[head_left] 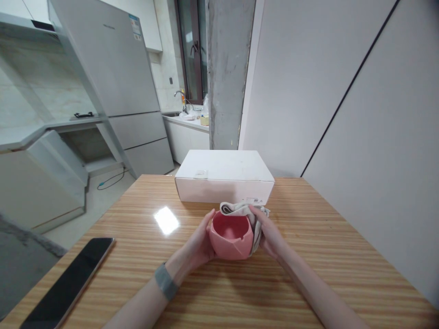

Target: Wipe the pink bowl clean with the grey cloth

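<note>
Head view: the left hand (197, 240) curves around the near left side of a pink bowl (230, 238), its fingers spread up the outer wall and its thumb toward the rim, so the palm takes the bowl's weight. The right hand (270, 233) presses a grey cloth (254, 214) against the bowl's right side, with the fingers closed over the folds and the cloth bunched between palm and glaze. The cloth rises over the far rim, and its edge hangs down the right wall. The bowl sits between both hands, low over the wooden bench (302, 256), though whether it touches the surface cannot be told. Its inside is bare and open to view. Just beyond stands a white box (224, 176), nearly touching the cloth. A phone (66, 283) lies well to the left, and a grey band (166, 281) circles the left wrist.
</note>
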Motion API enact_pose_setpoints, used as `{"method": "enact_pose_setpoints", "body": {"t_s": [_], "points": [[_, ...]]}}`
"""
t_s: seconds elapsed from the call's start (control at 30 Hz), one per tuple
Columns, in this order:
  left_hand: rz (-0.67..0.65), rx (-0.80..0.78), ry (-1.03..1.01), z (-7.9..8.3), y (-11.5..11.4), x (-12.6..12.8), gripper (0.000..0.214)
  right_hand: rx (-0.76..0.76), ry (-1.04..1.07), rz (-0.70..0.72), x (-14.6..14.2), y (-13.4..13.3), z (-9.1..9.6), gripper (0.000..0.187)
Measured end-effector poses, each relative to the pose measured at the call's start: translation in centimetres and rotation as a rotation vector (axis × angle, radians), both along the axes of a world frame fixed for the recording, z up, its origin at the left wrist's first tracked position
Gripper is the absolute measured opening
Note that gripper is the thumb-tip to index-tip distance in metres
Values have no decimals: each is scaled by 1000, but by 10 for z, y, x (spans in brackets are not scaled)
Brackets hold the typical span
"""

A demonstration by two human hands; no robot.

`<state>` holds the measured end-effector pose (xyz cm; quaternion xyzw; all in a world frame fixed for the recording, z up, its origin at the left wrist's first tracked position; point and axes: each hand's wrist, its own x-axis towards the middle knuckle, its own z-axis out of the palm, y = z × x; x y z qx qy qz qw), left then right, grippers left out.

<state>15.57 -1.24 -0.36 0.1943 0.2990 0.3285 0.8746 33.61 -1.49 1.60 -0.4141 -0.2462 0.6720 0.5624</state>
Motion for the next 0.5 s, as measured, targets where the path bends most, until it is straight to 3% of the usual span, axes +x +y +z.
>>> {"method": "enact_pose_setpoints", "body": {"t_s": [0.17,0.5], "points": [[52,27,7,-1,-2,8,59,54,-17,-29,-5,1,-5,24],[226,201,-10,7,-6,11,47,320,-142,-215,-20,3,-37,36]]}}
